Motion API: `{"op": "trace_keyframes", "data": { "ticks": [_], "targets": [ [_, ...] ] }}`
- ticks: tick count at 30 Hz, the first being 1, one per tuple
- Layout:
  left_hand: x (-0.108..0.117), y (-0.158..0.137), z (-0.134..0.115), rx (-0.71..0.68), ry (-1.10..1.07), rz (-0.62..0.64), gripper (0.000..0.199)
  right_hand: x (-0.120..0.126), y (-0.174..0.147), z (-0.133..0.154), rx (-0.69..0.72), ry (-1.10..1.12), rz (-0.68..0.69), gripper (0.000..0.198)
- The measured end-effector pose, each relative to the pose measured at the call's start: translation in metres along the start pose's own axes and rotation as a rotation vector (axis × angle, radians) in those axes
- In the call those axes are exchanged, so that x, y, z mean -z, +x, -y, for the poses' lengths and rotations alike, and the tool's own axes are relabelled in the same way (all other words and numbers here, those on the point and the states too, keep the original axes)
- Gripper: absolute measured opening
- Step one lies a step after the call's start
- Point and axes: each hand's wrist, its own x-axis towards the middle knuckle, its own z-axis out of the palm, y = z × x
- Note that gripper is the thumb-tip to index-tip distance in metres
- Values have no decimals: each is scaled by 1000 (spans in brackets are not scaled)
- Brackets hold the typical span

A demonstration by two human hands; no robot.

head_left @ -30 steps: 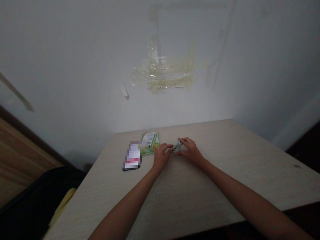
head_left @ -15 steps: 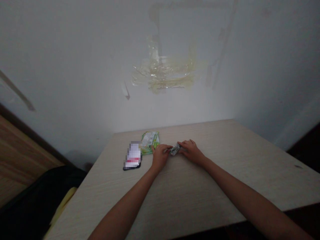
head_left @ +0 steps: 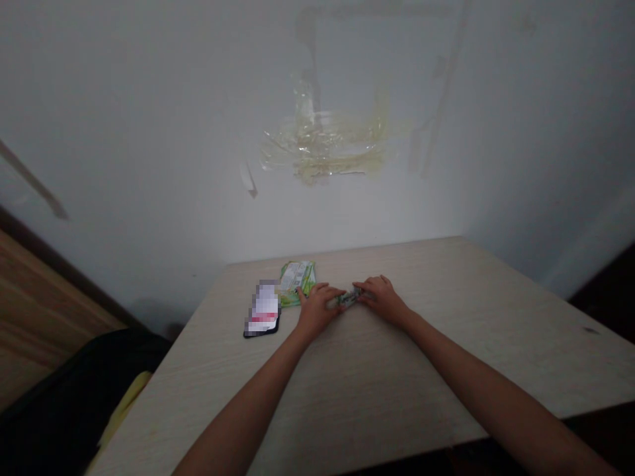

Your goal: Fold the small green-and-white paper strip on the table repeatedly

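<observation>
Between my two hands is a small, crinkled, silvery-green packet [head_left: 350,297], low over the table [head_left: 377,383]. My left hand [head_left: 320,307] pinches its left end, with the fingers covering part of it. At its right end, the fingertips of my right hand [head_left: 381,297] are closed on it. What the packet contains cannot be made out. Just left of my left hand lies a flat green and white printed pouch [head_left: 296,277]. A phone [head_left: 262,311] with a blurred, bright screen rests in front of the pouch.
A pale wall [head_left: 198,132] with peeling clear tape [head_left: 327,149] rises behind the table. Beyond the table's left edge are a dark cloth-like heap [head_left: 89,383], a yellow item [head_left: 124,403] and a wooden panel [head_left: 40,297].
My left hand has shifted slightly, and its fingers now reach further over the packet's left end. My right hand stays nearly in place. The pouch and phone have not moved.
</observation>
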Motion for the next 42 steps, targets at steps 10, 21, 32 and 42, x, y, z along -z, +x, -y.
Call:
{"op": "trace_keyframes", "data": {
  "ticks": [10, 21, 32, 42],
  "targets": [
    [-4, -2, 1, 3, 49, -105, 29, 2, 1, 0, 38, 73, -81, 25],
    [-5, -2, 2, -3, 50, -92, 24, 4, 1, 1, 47, 58, -46, 23],
    [-1, -2, -2, 13, 71, -67, 22, 3, 2, 0, 47, 55, -48, 20],
    [0, -2, -4, 5, 79, -30, 22, 2, 2, 0, 118, 49, -83, 24]
  ]
}}
